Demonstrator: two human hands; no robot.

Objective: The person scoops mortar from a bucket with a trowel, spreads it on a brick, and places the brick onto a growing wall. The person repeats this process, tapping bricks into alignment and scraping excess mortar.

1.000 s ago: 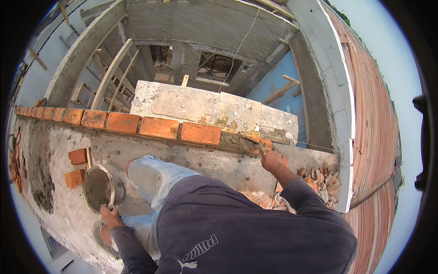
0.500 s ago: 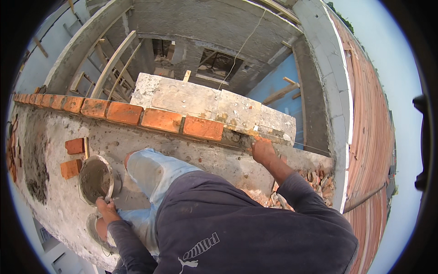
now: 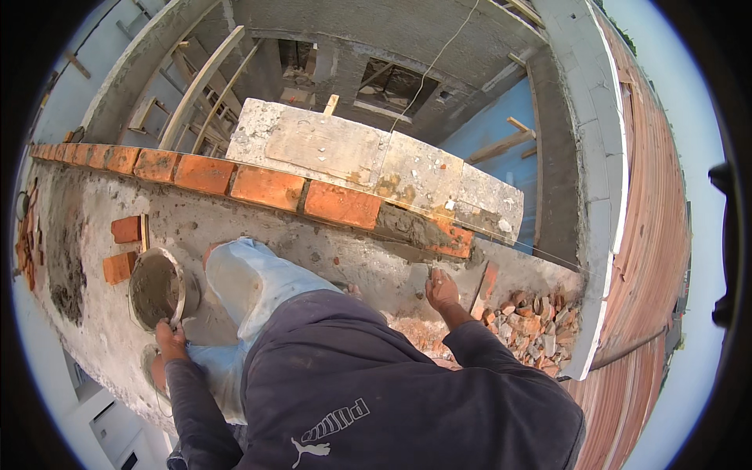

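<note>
My left hand (image 3: 171, 342) is closed on the rim of a bucket (image 3: 189, 291) at the lower left; grey mortar (image 3: 155, 291) lies inside it. Below the wall's near face, my right hand (image 3: 443, 290) is closed around what appears to be a trowel (image 3: 419, 274), its grey blade hard to make out against the concrete. A row of orange bricks (image 3: 342, 205) runs along the ledge to the far left. Past its last full brick, wet mortar (image 3: 419, 227) is spread, with an orange brick surface (image 3: 456, 241) showing at the right end.
A string line (image 3: 509, 241) stretches along the bricks. Two loose bricks (image 3: 120, 268) lie beside the bucket. Broken brick rubble (image 3: 540, 325) is heaped at the right, near a thin brick piece (image 3: 486, 288). Beyond the pale slab (image 3: 321, 149) lies a deep drop into rooms.
My right hand has drawn back from the end of the brick row, down toward me, uncovering the mortar and orange surface there. My left hand stays on the bucket. The view has shifted slightly.
</note>
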